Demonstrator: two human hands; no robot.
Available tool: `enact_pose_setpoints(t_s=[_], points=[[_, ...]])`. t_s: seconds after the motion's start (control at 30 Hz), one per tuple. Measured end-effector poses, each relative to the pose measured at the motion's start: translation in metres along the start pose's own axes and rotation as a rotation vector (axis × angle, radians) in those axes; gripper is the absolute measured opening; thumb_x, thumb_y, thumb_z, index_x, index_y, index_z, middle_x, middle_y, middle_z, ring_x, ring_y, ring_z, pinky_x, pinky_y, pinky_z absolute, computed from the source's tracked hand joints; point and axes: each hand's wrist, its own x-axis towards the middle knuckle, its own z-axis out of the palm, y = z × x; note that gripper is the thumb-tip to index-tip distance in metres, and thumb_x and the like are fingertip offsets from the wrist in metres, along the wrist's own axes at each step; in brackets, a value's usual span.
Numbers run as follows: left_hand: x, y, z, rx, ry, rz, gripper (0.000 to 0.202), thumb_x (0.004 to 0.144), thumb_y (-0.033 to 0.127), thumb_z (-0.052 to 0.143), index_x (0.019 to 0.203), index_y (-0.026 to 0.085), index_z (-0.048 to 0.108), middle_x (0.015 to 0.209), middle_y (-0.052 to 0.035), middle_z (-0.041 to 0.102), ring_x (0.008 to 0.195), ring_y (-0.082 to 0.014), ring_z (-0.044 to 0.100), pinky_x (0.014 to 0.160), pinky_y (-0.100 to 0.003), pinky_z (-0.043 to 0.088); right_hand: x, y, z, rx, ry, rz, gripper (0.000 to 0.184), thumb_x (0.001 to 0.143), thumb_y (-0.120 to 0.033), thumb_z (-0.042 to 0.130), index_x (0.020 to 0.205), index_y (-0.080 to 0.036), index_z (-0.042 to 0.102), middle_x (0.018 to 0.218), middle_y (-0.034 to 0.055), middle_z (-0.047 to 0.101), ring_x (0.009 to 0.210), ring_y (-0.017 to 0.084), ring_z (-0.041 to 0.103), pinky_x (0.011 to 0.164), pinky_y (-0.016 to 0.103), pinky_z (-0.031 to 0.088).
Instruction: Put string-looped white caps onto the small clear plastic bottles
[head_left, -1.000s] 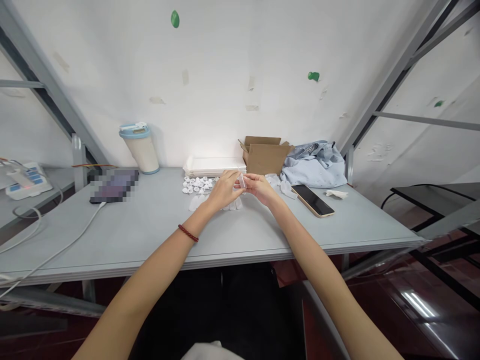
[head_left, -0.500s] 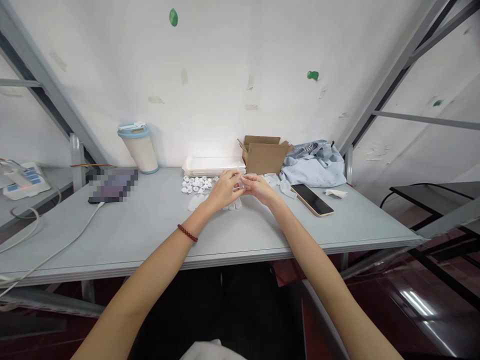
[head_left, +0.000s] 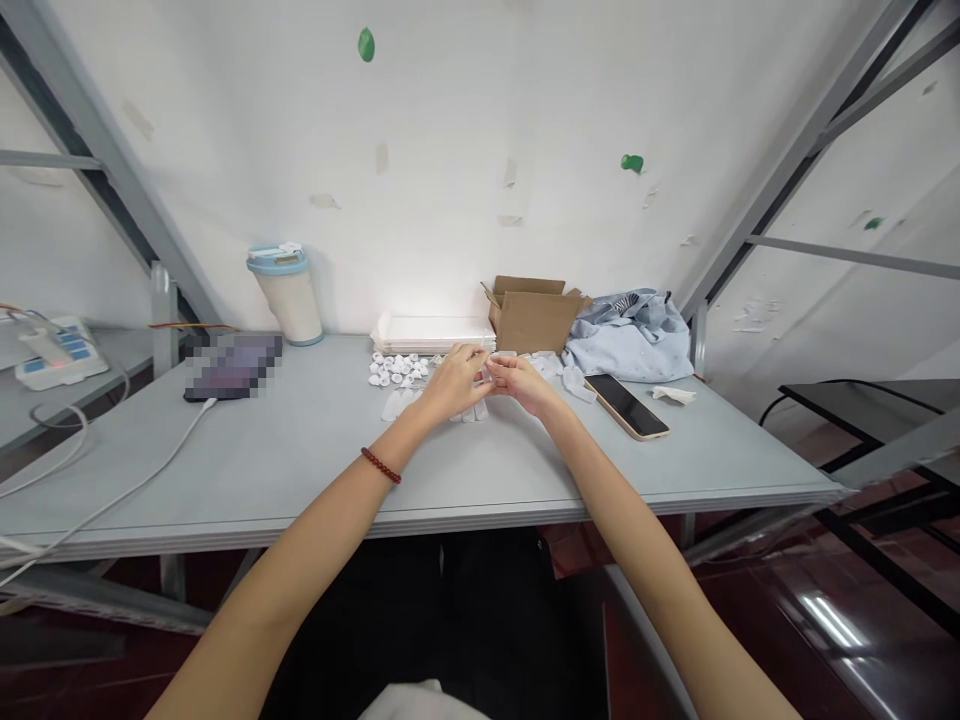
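My left hand [head_left: 454,380] and my right hand [head_left: 520,381] meet over the far middle of the grey table [head_left: 315,460]. Both are closed in a pinch on a small clear plastic piece [head_left: 485,372] held between them. A red bead bracelet [head_left: 380,465] is on my left wrist. Just beyond the left hand lies a heap of several small white caps [head_left: 397,368]. Under and beside the hands lie a few clear pieces [head_left: 469,410]. More clear pieces [head_left: 551,365] lie to the right.
A stack of white trays [head_left: 431,333] and an open cardboard box [head_left: 534,312] stand at the wall. A phone [head_left: 625,405], a blue cloth bundle [head_left: 630,335], a lidded cup [head_left: 288,292], a blurred tablet [head_left: 232,366] with a white cable [head_left: 127,490] also lie here.
My hands have closed together and sunk slightly toward the table, still pinching the clear piece. The view has shifted a little.
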Motion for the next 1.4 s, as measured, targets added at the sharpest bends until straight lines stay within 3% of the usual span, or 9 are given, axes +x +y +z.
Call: enact_pose_setpoints(t_s=[0.2,0.87,1.2,1.4], points=[[-0.001,0.0003,0.0004,-0.002,-0.024,-0.023,0.021,0.081,0.021,0.059,0.101,0.015,0.059,0.109,-0.0117,0.06,0.105,-0.0261,0.051,0.089,-0.04,0.047,0.0003,0.0009,0.0003,-0.034,-0.001,0.003,0.019,0.084,-0.034,0.062,0.087,-0.016,0.068,0.084,0.006,0.071,0.067,0.011,0.063,0.07,0.027,0.053],[-0.0019,0.0011,-0.0016,0.013,-0.063,-0.022,0.026,0.08,0.019,0.056,0.106,0.015,0.061,0.111,-0.0117,0.06,0.106,-0.0268,0.051,0.091,-0.041,0.047,-0.0017,-0.002,0.0052,-0.085,0.032,0.03,0.016,0.084,-0.031,0.063,0.086,-0.016,0.065,0.082,0.0062,0.071,0.066,0.012,0.063,0.068,0.026,0.053],[0.002,-0.0071,0.0012,-0.14,0.008,-0.113,0.046,0.071,0.019,0.066,0.116,0.017,0.057,0.119,-0.0095,0.063,0.115,-0.0275,0.051,0.097,-0.044,0.044,-0.0019,-0.0039,0.0016,-0.083,0.022,-0.003,0.023,0.083,-0.037,0.063,0.086,-0.015,0.063,0.091,0.0104,0.072,0.067,0.012,0.062,0.069,0.026,0.053],[0.0014,-0.0046,-0.0008,-0.137,0.019,-0.105,0.041,0.07,0.018,0.066,0.111,0.018,0.059,0.115,-0.0084,0.064,0.114,-0.0277,0.051,0.095,-0.045,0.045,-0.003,-0.005,0.0018,-0.067,0.009,0.005,0.019,0.084,-0.033,0.061,0.087,-0.014,0.063,0.089,0.0091,0.072,0.065,0.012,0.062,0.068,0.027,0.053]])
